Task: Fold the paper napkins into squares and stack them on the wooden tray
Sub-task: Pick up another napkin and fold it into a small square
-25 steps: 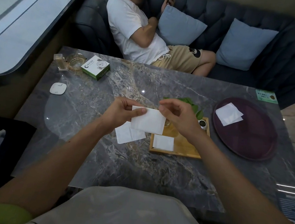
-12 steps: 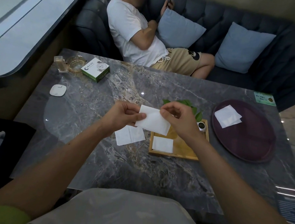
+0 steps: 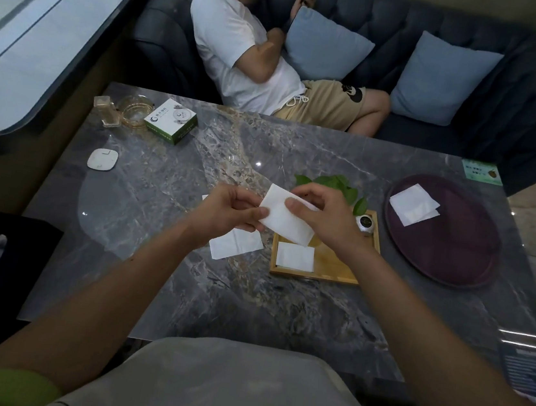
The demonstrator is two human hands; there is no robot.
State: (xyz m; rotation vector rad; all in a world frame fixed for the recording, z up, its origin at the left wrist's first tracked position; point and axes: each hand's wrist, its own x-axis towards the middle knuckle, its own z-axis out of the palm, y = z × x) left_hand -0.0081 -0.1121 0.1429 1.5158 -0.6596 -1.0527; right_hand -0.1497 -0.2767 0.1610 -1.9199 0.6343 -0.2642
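A white paper napkin is held above the marble table between both hands. My left hand pinches its left edge; my right hand grips its upper right edge with thumb on top. Below it lies the wooden tray with one folded white square napkin in its near left corner. Another flat napkin rests on the table left of the tray, partly under my left hand. More white napkins lie on the round dark purple tray at the right.
A small white pot with green leaves sits at the wooden tray's far right corner. A green-white box, glass ashtray, small bottle and white pad lie far left. A person reclines on the sofa behind the table.
The held napkin has tilted, its right side dropping toward the tray, and my right thumb has moved onto its top face. Both hands stay above the tray's left edge.
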